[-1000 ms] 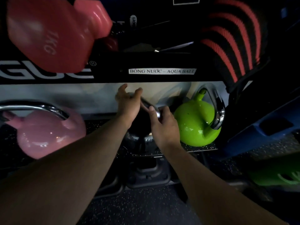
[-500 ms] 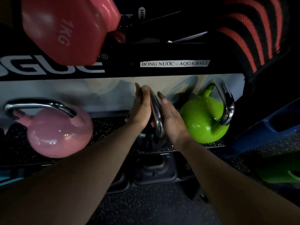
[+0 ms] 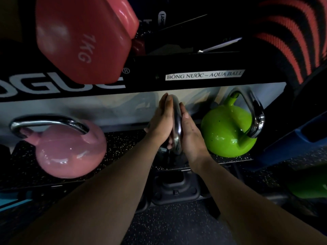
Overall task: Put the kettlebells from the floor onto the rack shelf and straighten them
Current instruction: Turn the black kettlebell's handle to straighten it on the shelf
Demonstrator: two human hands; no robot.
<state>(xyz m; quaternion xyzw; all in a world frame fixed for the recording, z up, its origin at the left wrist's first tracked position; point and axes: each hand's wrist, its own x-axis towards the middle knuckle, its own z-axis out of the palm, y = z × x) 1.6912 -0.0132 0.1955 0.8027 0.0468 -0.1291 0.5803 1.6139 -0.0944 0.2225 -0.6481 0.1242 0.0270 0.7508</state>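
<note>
dim gym: black rack (image 3: 203,62) with a speckled shelf (image 3: 123,140) low down. on the shelf, pink kettlebell (image 3: 70,151) at left, green kettlebell (image 3: 228,131) at right, dark kettlebell (image 3: 163,151) between them, mostly hidden. left hand (image 3: 161,121) and right hand (image 3: 190,131) press flat against either side of its chrome handle (image 3: 177,124), fingers straight, not curled round it. red dumbbell (image 3: 83,36) above.

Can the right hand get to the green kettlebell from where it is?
Probably yes. The right hand rests flat on the middle kettlebell's handle, and the green kettlebell stands just beside it on the same shelf, with nothing between them.
</note>
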